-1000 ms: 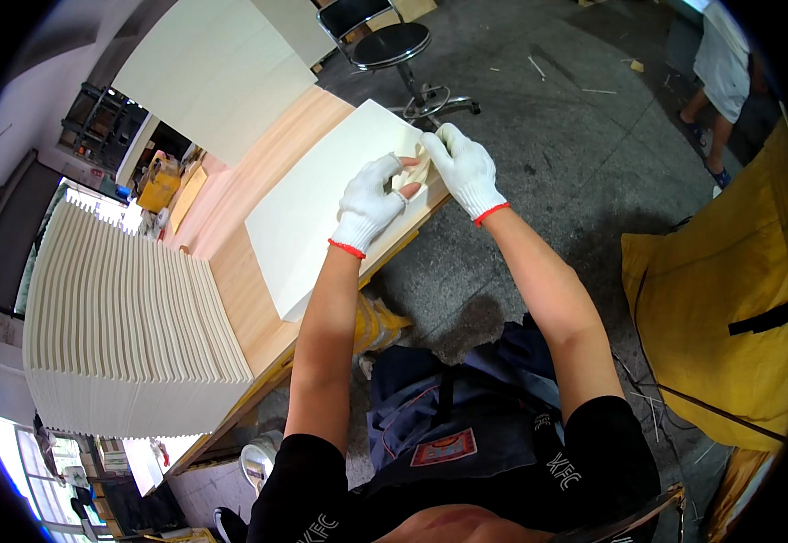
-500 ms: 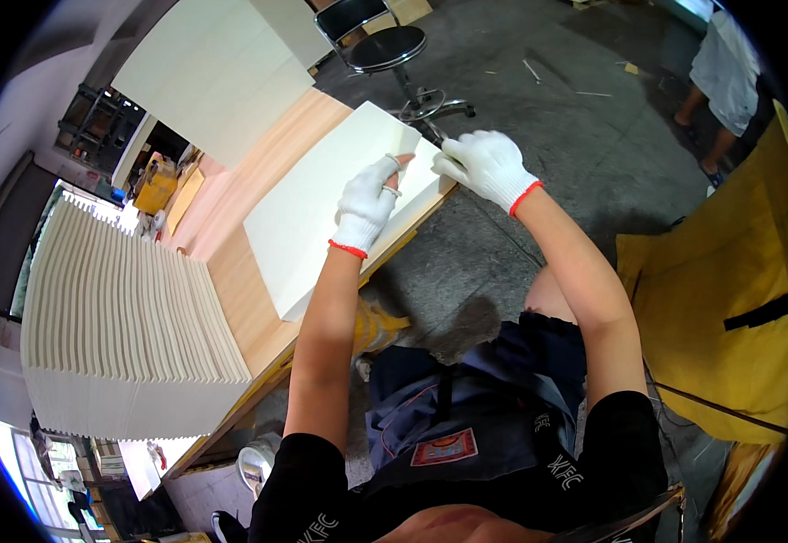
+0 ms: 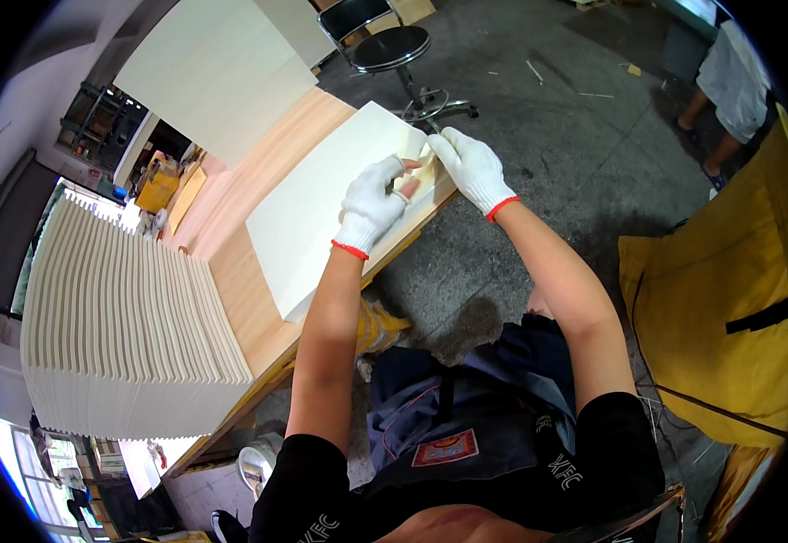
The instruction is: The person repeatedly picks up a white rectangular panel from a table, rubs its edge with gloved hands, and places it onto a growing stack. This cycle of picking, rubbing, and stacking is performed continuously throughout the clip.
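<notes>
A white board or thin stack of boards (image 3: 313, 199) lies on the wooden bench. My left hand (image 3: 373, 201), in a white glove with bare thumb and forefinger tips, rests at its near right edge. Those two fingers are apart, beside a pale yellowish, translucent-looking patch or strip (image 3: 427, 174) near the corner. My right hand (image 3: 474, 170), also in a white glove with a red cuff, is at that corner with its fingers bent and pressed together; whatever it grips there is hidden.
A tall row of white grooved boards (image 3: 132, 317) stands on the bench to the left. A large pale panel (image 3: 218, 72) is behind. A black swivel chair (image 3: 392, 50) stands beyond the bench, a yellow cloth cover (image 3: 702, 335) at right. Another person (image 3: 729, 81) is far right.
My right hand has moved slightly left and nearer, in over the board's corner. My left thumb and forefinger have spread apart, and the yellowish patch now shows between the hands.
</notes>
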A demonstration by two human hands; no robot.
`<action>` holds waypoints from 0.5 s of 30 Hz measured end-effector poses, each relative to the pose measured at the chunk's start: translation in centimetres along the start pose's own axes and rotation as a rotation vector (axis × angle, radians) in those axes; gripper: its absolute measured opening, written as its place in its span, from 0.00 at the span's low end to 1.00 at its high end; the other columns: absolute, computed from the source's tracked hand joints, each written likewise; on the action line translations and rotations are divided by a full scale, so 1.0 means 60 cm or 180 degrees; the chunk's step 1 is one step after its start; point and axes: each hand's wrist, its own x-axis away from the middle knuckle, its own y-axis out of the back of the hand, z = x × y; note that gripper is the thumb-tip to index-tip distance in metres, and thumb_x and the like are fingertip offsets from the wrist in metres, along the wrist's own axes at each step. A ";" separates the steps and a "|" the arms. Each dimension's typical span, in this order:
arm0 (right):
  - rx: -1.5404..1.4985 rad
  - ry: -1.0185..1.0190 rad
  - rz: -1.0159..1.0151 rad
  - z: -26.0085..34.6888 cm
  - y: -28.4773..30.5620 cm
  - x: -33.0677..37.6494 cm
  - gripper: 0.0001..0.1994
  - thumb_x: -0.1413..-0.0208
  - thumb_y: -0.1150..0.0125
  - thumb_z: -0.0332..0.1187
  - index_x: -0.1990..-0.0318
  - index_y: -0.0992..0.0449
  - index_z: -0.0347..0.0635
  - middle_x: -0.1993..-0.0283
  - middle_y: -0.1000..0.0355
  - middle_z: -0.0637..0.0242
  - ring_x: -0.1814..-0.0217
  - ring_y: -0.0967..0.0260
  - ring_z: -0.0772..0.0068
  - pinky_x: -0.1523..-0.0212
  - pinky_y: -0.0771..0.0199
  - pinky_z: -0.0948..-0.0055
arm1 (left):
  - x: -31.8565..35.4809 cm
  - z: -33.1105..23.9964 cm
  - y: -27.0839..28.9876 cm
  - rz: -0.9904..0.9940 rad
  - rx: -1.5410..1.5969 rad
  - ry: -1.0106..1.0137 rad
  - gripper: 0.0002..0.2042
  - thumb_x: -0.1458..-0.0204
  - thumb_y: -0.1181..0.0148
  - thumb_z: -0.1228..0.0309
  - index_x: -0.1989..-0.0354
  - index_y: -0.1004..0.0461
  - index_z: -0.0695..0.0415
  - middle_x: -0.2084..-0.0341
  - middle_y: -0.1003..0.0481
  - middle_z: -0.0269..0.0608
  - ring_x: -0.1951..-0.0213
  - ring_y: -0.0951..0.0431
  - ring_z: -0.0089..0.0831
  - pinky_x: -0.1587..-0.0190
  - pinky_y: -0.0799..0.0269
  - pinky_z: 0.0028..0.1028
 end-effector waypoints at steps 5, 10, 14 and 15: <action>0.0008 -0.0017 0.0063 -0.002 0.002 0.002 0.23 0.34 0.59 0.55 0.60 0.25 0.47 0.65 0.24 0.48 0.60 0.26 0.41 0.59 0.30 0.47 | 0.000 -0.008 -0.001 -0.0024 -0.0004 0.0133 0.19 0.53 0.29 0.67 0.50 0.20 0.50 0.66 0.23 0.40 0.61 0.24 0.31 0.55 0.28 0.29; -0.0043 -0.0078 0.0083 -0.006 0.002 0.005 0.22 0.34 0.58 0.55 0.60 0.25 0.47 0.65 0.23 0.49 0.60 0.26 0.42 0.58 0.30 0.47 | -0.002 -0.001 -0.004 -0.0016 0.0035 0.0047 0.19 0.52 0.29 0.68 0.49 0.20 0.50 0.67 0.25 0.38 0.63 0.26 0.29 0.56 0.29 0.28; -0.0126 -0.0059 0.0089 -0.006 0.004 0.007 0.22 0.34 0.58 0.54 0.59 0.25 0.47 0.64 0.23 0.50 0.58 0.26 0.43 0.57 0.30 0.48 | -0.002 -0.002 -0.003 0.0026 0.0164 0.0166 0.20 0.52 0.30 0.69 0.48 0.21 0.51 0.67 0.25 0.38 0.62 0.26 0.28 0.55 0.29 0.28; -0.0145 -0.0047 0.0085 -0.005 0.006 0.008 0.22 0.34 0.58 0.54 0.59 0.25 0.47 0.63 0.23 0.50 0.58 0.26 0.43 0.57 0.30 0.49 | -0.002 0.001 -0.005 0.0033 0.0253 0.0195 0.20 0.51 0.30 0.70 0.47 0.21 0.51 0.66 0.25 0.38 0.62 0.26 0.28 0.55 0.29 0.28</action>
